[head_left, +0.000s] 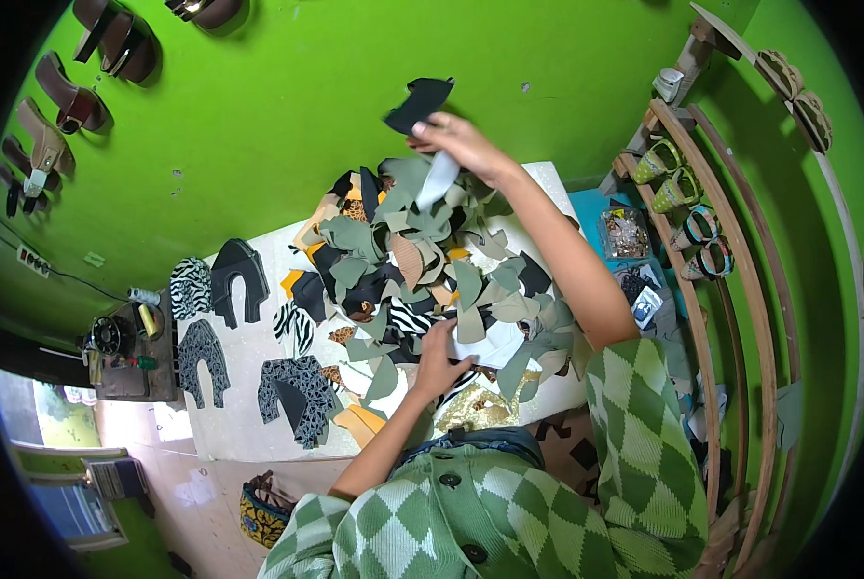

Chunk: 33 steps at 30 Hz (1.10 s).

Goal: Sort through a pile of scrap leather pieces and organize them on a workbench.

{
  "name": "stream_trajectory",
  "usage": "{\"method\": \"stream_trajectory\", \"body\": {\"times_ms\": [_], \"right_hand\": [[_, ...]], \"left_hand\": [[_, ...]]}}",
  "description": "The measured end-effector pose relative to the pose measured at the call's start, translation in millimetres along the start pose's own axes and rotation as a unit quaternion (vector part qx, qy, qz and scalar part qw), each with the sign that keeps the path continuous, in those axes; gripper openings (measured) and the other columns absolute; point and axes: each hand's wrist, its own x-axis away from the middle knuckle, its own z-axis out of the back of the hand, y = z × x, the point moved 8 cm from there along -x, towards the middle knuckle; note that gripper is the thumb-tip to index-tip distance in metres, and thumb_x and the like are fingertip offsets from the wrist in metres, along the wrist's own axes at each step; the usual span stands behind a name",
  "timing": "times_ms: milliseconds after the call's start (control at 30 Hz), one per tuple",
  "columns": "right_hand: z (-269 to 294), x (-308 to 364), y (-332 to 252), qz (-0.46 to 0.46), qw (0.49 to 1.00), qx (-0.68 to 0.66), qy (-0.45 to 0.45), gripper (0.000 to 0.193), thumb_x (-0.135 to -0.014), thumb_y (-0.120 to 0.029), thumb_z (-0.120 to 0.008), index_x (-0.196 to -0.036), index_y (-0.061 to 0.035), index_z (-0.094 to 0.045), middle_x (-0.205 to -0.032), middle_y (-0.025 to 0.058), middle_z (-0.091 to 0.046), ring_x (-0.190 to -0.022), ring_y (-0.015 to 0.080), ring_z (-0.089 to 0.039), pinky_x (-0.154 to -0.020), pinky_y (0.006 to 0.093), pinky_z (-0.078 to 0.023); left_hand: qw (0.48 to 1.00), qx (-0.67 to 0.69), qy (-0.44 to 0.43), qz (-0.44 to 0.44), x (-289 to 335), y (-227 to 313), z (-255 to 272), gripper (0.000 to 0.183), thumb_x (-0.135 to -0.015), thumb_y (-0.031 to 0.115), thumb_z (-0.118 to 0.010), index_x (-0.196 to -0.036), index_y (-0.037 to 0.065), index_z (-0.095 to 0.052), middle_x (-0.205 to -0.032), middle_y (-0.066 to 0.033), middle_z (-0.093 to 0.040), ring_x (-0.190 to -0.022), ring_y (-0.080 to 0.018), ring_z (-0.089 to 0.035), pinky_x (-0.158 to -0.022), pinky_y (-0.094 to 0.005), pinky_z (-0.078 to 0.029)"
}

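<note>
My right hand (456, 145) is raised above the far side of a large heap of cut pieces, its fingers closed on a black cut piece (419, 104) with curved edges. Just under that hand is a pale grey-white piece (438, 179); I cannot tell whether it is held too. My left hand (438, 362) rests low on the heap's near side, fingers apart, beside a white piece (493, 345). The heap mixes olive-green pieces (350, 234) with black, tan, orange, zebra-striped and leopard-print ones. A gold glittery piece (475, 405) lies at the near edge.
On the white tabletop (248, 357), sorted stacks lie at left: black pieces (237, 280), zebra-striped pieces (191, 288) and grey patterned pieces (200, 362). A wooden rack (716, 241) with sandals stands at right. Sandals (46, 135) hang on the green wall. A small side table (137, 362) holds thread spools.
</note>
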Motion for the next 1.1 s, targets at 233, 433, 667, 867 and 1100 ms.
{"method": "stream_trajectory", "body": {"times_ms": [233, 433, 667, 867, 1100], "right_hand": [[-9, 85, 130, -0.14, 0.923, 0.308, -0.181, 0.08, -0.065, -0.045, -0.075, -0.124, -0.0026, -0.042, -0.112, 0.016, -0.055, -0.102, 0.0252, -0.054, -0.087, 0.0335, -0.043], [-3, 202, 236, -0.155, 0.883, 0.406, -0.176, 0.07, -0.061, -0.031, -0.079, -0.118, -0.0065, -0.046, -0.103, 0.0176, -0.059, -0.095, 0.0305, -0.058, -0.082, 0.0396, -0.046], [35, 172, 172, -0.1, 0.94, 0.272, -0.179, 0.04, -0.073, -0.025, -0.073, -0.104, -0.0088, -0.055, -0.074, 0.0009, -0.049, -0.069, 0.0112, -0.044, -0.062, 0.0268, -0.038], [48, 156, 112, -0.117, 0.96, 0.23, -0.108, 0.028, -0.079, -0.025, -0.067, -0.098, -0.0065, -0.058, -0.064, -0.0033, -0.041, -0.06, 0.0053, -0.035, -0.051, 0.0236, -0.027], [46, 156, 116, -0.09, 0.989, 0.117, -0.01, 0.028, -0.081, -0.016, -0.065, -0.103, -0.0011, -0.058, -0.081, -0.0018, -0.051, -0.069, 0.0036, -0.044, -0.059, 0.0192, -0.035]], "left_hand": [[0.994, -0.104, 0.013, 0.037, -11, -36, -11, 0.062, -0.063, 0.014, -0.07, -0.118, 0.001, -0.045, -0.109, -0.0188, -0.052, -0.101, -0.0359, -0.048, -0.088, -0.0423, -0.039], [0.995, -0.016, 0.06, 0.072, -15, -42, 25, 0.023, -0.074, 0.003, -0.057, -0.096, 0.007, -0.06, -0.074, -0.0171, -0.061, -0.065, -0.0324, -0.061, -0.058, -0.0361, -0.046], [0.985, 0.093, 0.12, 0.079, -23, -56, 89, 0.023, -0.083, -0.006, -0.044, -0.102, 0.001, -0.053, -0.089, -0.008, -0.057, -0.083, -0.0134, -0.055, -0.075, -0.0246, -0.042], [0.985, 0.088, 0.096, 0.113, -16, -65, 109, 0.024, -0.085, 0.0, -0.049, -0.109, 0.002, -0.049, -0.084, -0.0027, -0.053, -0.075, -0.0082, -0.048, -0.068, -0.0211, -0.041], [0.986, 0.109, 0.069, 0.109, -13, -68, 102, 0.029, -0.081, 0.0, -0.058, -0.108, 0.006, -0.05, -0.086, 0.0004, -0.049, -0.076, -0.0074, -0.047, -0.068, -0.0209, -0.041]]}}
